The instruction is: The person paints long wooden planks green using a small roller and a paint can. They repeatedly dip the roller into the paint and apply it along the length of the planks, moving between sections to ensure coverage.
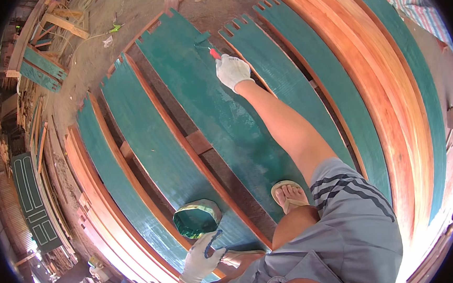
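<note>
My right hand (233,70), in a white knit glove, is closed around the red handle of a small paint roller (214,53). The roller's green-coated head rests near the far end of a wide green-painted board (191,81), whose surface looks partly wet and glossy. My left hand (201,257), in a white glove stained with dark paint at the fingertips, is at lower centre with fingers and thumb apart. Just beyond its fingers stands a wide-mouthed paint container (214,211) with green paint inside; whether the fingertips touch it I cannot tell.
More green boards (325,55) with notched ends lie side by side over wooden crosspieces (199,142). Unpainted reddish planks (390,72) are on the right, others on the left. Scrap wood (66,24) and a dark panelled door (34,202) are further left. Striped sheeting (422,7) covers the far right.
</note>
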`<act>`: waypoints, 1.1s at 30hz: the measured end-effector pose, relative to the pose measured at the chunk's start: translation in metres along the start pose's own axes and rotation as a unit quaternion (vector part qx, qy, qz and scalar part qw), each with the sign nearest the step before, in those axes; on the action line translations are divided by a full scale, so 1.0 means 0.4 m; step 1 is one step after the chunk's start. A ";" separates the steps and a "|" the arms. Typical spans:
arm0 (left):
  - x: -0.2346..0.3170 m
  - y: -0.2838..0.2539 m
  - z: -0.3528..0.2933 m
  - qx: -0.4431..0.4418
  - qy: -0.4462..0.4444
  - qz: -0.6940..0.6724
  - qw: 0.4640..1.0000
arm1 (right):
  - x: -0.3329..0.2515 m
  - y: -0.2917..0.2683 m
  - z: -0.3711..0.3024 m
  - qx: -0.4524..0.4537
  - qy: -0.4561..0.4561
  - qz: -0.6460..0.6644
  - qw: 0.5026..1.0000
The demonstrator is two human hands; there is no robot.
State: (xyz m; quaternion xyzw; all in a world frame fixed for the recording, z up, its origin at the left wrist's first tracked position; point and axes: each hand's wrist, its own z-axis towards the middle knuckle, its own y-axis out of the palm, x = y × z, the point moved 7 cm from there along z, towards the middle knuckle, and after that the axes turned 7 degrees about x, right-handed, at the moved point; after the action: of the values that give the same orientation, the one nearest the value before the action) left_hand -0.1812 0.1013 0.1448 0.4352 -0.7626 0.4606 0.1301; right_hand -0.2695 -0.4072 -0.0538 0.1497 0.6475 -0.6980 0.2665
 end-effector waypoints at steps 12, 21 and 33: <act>0.023 0.004 0.009 -0.020 -0.019 -0.006 1.000 | 0.086 -0.057 -0.260 -0.043 0.023 0.005 0.999; 0.054 -0.009 0.027 -0.047 -0.028 0.006 0.998 | 0.164 -0.172 -0.513 -0.064 0.028 0.000 0.998; 0.073 -0.004 0.034 -0.046 0.040 0.020 0.998 | 0.181 -0.181 -0.440 -0.012 0.003 0.007 1.000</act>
State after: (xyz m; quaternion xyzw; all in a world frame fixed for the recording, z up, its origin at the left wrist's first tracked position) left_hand -0.1943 0.0739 0.1561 0.3945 -0.7856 0.4450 0.1709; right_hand -0.3934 -0.2454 -0.0550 0.1532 0.6558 -0.6875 0.2717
